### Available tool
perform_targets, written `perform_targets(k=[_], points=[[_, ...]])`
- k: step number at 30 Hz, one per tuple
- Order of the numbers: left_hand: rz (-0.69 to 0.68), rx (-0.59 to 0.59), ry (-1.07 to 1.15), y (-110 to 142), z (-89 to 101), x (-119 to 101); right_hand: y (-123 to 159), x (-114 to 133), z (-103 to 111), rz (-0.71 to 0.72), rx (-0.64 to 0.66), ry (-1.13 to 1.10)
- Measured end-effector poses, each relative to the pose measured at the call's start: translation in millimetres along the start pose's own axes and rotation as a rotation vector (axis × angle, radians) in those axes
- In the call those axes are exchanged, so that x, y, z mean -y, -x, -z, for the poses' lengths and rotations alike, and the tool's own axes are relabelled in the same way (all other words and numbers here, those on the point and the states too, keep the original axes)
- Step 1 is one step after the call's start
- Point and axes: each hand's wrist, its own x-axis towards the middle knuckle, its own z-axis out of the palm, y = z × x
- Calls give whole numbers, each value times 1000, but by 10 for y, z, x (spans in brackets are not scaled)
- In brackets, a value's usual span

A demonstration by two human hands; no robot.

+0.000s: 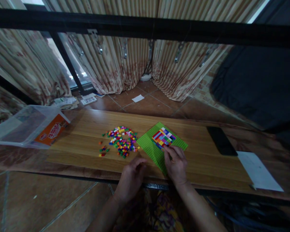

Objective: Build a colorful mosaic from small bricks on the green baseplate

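Observation:
A green baseplate [147,141] lies on the wooden table [200,161], with a block of small coloured bricks [163,137] pressed onto its far part. My right hand [176,164] rests on the plate's near corner, its fingertips pinched at the near edge of the brick block; what they hold is too small to make out. My left hand [132,175] lies on the table just left of the plate, fingers curled, nothing visible in them. A loose pile of coloured bricks [122,141] sits left of the plate.
A clear plastic tub [19,127] with an orange label lies tipped at the table's left end. A black phone [221,140] and a white sheet of paper [258,170] lie at the right. Curtains and a tiled floor lie beyond; a black bar crosses overhead.

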Motion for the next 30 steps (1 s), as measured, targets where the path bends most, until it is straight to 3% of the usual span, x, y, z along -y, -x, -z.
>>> perform_targets(k=[5,9,13,16,20,30], points=[[-12,-57,-21,7,120,11,4,23,41,-30,63,45],[35,-173,-46,10,392,61,15,69,130,-70,71,-11],[113,-460,-154,19,792,218,103,207,186,-119,11,-95],[279,-654,-379,30,1026,384,217,353,122,-117,111,-178],[390,-564,-548,15,1112,548,283,507,-118,-75,269,-188],[288,-356,-507,-241,922,548,-107,796,-717,-13,356,-93]])
